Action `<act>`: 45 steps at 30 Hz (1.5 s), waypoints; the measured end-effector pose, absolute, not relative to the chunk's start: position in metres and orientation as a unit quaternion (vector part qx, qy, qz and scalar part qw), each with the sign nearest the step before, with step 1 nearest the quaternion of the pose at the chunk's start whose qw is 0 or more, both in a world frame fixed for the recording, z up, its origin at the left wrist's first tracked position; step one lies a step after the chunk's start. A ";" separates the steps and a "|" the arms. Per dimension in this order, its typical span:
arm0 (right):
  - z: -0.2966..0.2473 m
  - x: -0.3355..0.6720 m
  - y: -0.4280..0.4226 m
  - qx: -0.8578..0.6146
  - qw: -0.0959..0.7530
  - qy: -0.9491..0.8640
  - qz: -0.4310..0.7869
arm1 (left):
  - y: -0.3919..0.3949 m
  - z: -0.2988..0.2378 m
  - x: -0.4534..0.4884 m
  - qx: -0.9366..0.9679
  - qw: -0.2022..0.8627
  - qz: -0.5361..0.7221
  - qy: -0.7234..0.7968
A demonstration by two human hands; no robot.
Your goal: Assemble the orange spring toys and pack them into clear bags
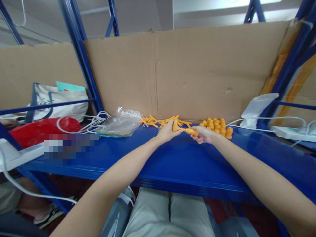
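Note:
My left hand (166, 133) is closed around an orange forked piece (176, 126) above the blue shelf. My right hand (202, 134) grips an orange ribbed handle-like piece (192, 131), pointed left toward the forked one. The two pieces meet end to end between my hands; whether they are joined I cannot tell. Behind my left hand lies a pile of orange forked pieces (150, 120), some with small metal chains. Beyond my right hand, several short orange ribbed pieces (214, 124) stand close together in a block.
The blue shelf (172, 164) has a cardboard sheet (192, 72) along its back. Clear plastic bags (120, 123) lie left of the pile, near white cables (97, 120) and a red bag (49, 130). A white power strip (296, 132) is at the right. Another person's leg shows lower left.

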State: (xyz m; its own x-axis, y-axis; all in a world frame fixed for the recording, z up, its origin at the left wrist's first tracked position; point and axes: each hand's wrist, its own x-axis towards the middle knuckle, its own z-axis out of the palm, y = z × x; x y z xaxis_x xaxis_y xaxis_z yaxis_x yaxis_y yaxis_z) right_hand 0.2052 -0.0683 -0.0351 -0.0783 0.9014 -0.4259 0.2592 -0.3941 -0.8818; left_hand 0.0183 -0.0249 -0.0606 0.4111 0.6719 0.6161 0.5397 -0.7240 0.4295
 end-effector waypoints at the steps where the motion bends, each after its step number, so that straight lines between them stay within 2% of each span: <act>1: -0.035 0.205 -0.069 -0.596 0.303 -0.471 0.575 | -0.023 -0.061 0.018 0.830 0.088 0.410 0.367; 4: -0.031 0.204 -0.071 -0.524 0.395 -0.468 0.591 | -0.014 -0.064 0.018 0.807 0.103 0.430 0.391; 7: -0.029 0.202 -0.072 -0.502 0.478 -0.463 0.553 | -0.006 -0.066 0.016 0.785 0.126 0.438 0.419; 9: -0.030 0.201 -0.071 -0.526 0.519 -0.476 0.476 | -0.002 -0.068 0.014 0.777 0.133 0.434 0.437; 11: -0.033 0.202 -0.068 -0.577 0.539 -0.508 0.343 | 0.001 -0.069 0.012 0.781 0.124 0.419 0.446; 13: -0.036 0.206 -0.066 -0.630 0.515 -0.558 0.163 | 0.003 -0.070 0.010 0.800 0.109 0.394 0.440; 16: -0.041 0.212 -0.066 -0.671 0.399 -0.617 -0.095 | 0.004 -0.073 0.009 0.838 0.073 0.352 0.410; 19: -0.044 0.213 -0.069 -0.688 0.265 -0.638 -0.224 | 0.003 -0.073 0.009 0.870 0.026 0.315 0.378; 22: -0.046 0.213 -0.072 -0.700 0.174 -0.640 -0.267 | -0.002 -0.071 0.010 0.893 -0.023 0.278 0.352; 25: -0.048 0.213 -0.072 -0.705 0.141 -0.635 -0.283 | -0.005 -0.068 0.017 0.913 -0.080 0.235 0.323; 30: -0.050 0.215 -0.070 -0.704 0.129 -0.635 -0.291 | 0.002 -0.065 0.045 0.948 -0.159 0.151 0.230; 37: -0.051 0.214 -0.069 -0.702 0.113 -0.637 -0.298 | 0.023 -0.062 0.091 0.940 -0.163 0.062 0.293; 45: -0.050 0.218 -0.068 -0.711 0.117 -0.636 -0.276 | 0.029 -0.057 0.109 0.929 -0.167 0.101 0.315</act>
State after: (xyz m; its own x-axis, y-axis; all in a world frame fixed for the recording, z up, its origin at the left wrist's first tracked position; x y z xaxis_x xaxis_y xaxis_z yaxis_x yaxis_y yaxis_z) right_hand 0.2182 -0.0683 -0.0501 0.0376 0.8402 0.5409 0.9690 -0.1628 0.1856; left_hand 0.1090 0.0292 -0.0571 0.7812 0.5516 0.2922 0.6189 -0.7457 -0.2469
